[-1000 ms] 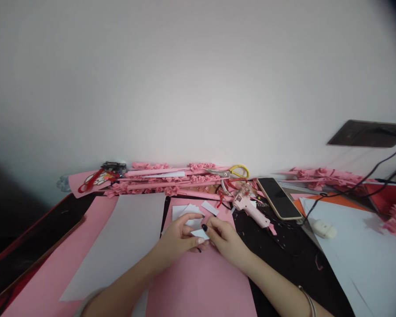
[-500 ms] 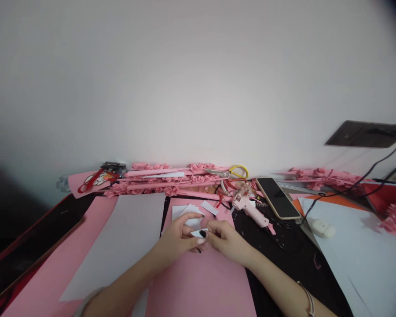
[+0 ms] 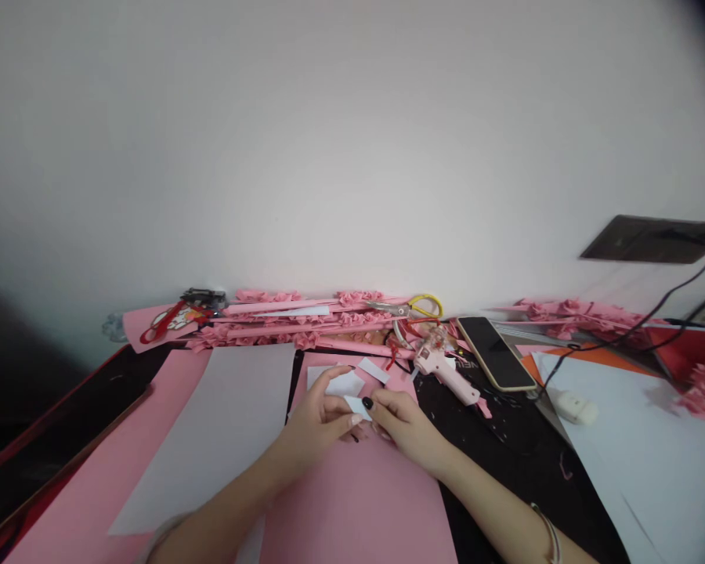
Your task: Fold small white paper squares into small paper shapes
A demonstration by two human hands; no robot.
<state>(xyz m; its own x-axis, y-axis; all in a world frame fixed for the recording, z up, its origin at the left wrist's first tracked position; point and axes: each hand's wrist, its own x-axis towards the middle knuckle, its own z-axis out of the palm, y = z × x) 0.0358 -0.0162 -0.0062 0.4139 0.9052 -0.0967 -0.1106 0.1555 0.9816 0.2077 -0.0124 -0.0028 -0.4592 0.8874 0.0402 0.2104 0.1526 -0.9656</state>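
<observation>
A small piece of white paper (image 3: 358,406) is pinched between both hands above a pink sheet (image 3: 358,501). My left hand (image 3: 317,419) grips its left side, the thumb in front and the index finger arched up and away. My right hand (image 3: 404,425) pinches the right side, its dark-nailed thumb lying on the paper. Fingers hide the lower part of the piece. Just beyond the hands, more white paper pieces (image 3: 324,374) lie on the pink sheet, with one small white strip (image 3: 374,370) apart from them.
A pink glue gun (image 3: 446,374), yellow-handled scissors (image 3: 424,306) and a phone (image 3: 497,354) lie beyond my right hand. Pink paper flower stems (image 3: 305,333) line the wall. White sheets (image 3: 235,415) cover the left, and a white case (image 3: 576,407) rests at right.
The small paper piece has turned and tilted between my fingers. My right thumb has moved slightly up and right, and my left index finger is raised more.
</observation>
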